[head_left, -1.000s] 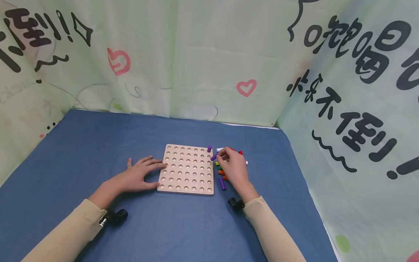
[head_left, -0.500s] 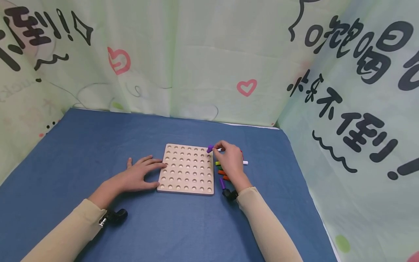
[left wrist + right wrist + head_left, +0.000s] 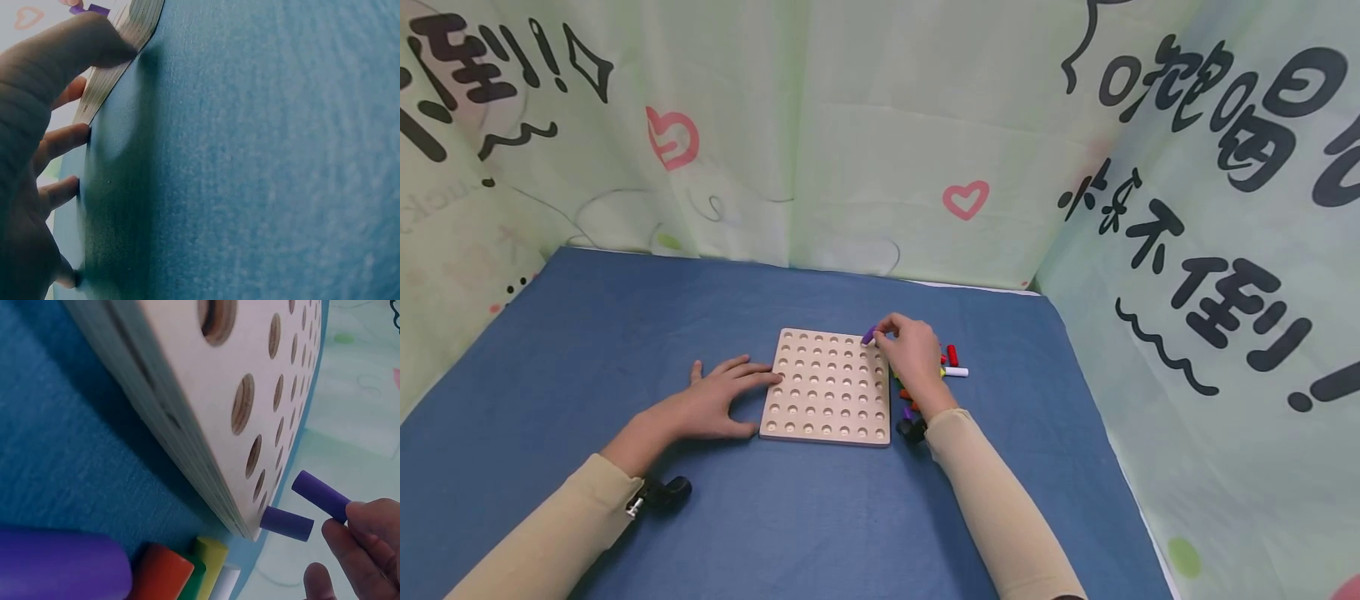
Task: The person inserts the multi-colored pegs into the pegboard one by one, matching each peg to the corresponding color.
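Note:
A light wooden pegboard (image 3: 820, 404) with rows of round holes lies flat on the blue cloth. My left hand (image 3: 711, 407) rests along its left edge, fingers spread; in the left wrist view the thumb touches the board's side. Over the far edge, near the far right corner, my right hand (image 3: 913, 354) pinches a purple peg (image 3: 320, 495) between thumb and fingertips. That peg is tilted, and the right wrist view shows it apart from the board. Another purple peg (image 3: 287, 523) stands in the corner hole, hidden behind the right hand in the head view.
Loose pegs lie right of the board, partly under the right forearm: a red peg (image 3: 952, 356), a white peg (image 3: 956, 372), an orange peg (image 3: 161, 572), a yellow peg (image 3: 212, 562) and a purple peg (image 3: 56, 565). A printed curtain (image 3: 865, 192) surrounds the table.
My right hand has carried the purple peg from the board's right side up and left, past the standing peg, to the far edge. The left hand has stayed almost still.

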